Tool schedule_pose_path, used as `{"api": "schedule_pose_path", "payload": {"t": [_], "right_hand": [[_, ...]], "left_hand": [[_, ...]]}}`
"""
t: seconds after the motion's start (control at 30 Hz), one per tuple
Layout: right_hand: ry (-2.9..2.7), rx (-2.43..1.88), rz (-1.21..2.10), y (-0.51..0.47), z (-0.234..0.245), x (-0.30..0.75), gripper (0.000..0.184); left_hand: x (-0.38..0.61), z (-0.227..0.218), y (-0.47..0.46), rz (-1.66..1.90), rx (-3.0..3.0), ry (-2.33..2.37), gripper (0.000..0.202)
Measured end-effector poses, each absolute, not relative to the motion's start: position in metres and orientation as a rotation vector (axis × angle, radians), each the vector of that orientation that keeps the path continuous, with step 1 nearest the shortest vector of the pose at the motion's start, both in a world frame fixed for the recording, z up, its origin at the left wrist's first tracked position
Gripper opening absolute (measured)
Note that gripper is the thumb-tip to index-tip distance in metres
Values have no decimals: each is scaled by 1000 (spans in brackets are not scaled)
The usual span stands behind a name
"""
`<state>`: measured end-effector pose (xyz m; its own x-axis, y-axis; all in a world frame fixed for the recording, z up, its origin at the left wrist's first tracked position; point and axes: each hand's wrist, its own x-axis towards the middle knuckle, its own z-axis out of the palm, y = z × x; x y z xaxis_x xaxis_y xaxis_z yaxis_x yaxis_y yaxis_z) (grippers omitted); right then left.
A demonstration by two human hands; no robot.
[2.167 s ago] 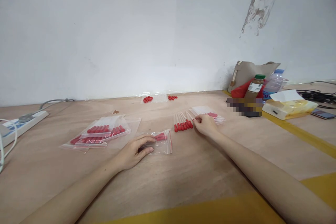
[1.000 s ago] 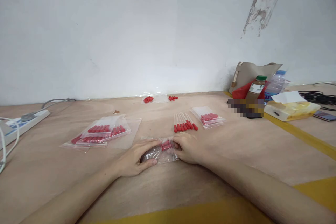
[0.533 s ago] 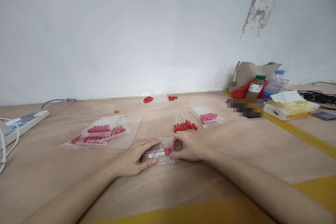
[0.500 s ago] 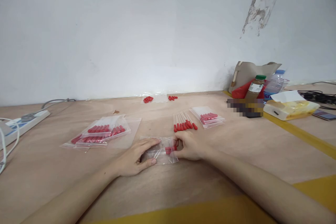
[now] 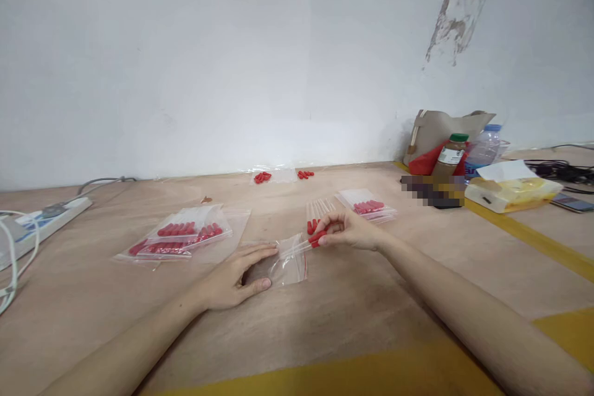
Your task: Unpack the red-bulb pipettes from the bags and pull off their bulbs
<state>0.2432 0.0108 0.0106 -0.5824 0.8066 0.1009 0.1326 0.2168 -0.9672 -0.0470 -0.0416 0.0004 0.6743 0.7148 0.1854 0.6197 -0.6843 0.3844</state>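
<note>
A clear plastic zip bag (image 5: 291, 269) lies flat on the table in front of me. My left hand (image 5: 239, 273) rests at its left edge, thumb and fingers apart, fingertips touching the plastic. Between my right thumb and fingers I pinch red-tipped white sticks (image 5: 317, 238); their pale shafts slant left over or into the bag, I cannot tell which. My right hand (image 5: 346, 230) partly covers a row of loose red-tipped sticks (image 5: 312, 225) just behind it.
Filled bags (image 5: 174, 238) are piled at the left, and another stack (image 5: 369, 205) lies at the right. Red pieces (image 5: 262, 177) lie by the wall. A power strip (image 5: 51, 223) is far left; bottles (image 5: 449, 158), a tissue pack (image 5: 513, 189) and a phone (image 5: 573, 202) are right.
My right hand has moved up and right, away from the bag, drawing the red tips out past its right edge. My left hand stays nearly where it was.
</note>
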Motion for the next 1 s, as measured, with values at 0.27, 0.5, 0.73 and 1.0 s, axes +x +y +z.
{"api": "schedule_pose_path", "payload": {"t": [0.27, 0.5, 0.73, 1.0], "right_hand": [[-1262, -976, 1117, 43, 24, 289, 33], [-1594, -941, 244, 44, -9, 264, 16], [-2151, -743, -315, 42, -29, 253, 25], [-2270, -781, -335, 39, -27, 247, 23]], "left_hand": [[-42, 7, -40, 499, 2738, 1145, 36], [-43, -4, -39, 367, 2739, 1097, 43], [-43, -3, -39, 391, 2732, 1116, 43], [-43, -3, -39, 385, 2732, 1114, 43]]}}
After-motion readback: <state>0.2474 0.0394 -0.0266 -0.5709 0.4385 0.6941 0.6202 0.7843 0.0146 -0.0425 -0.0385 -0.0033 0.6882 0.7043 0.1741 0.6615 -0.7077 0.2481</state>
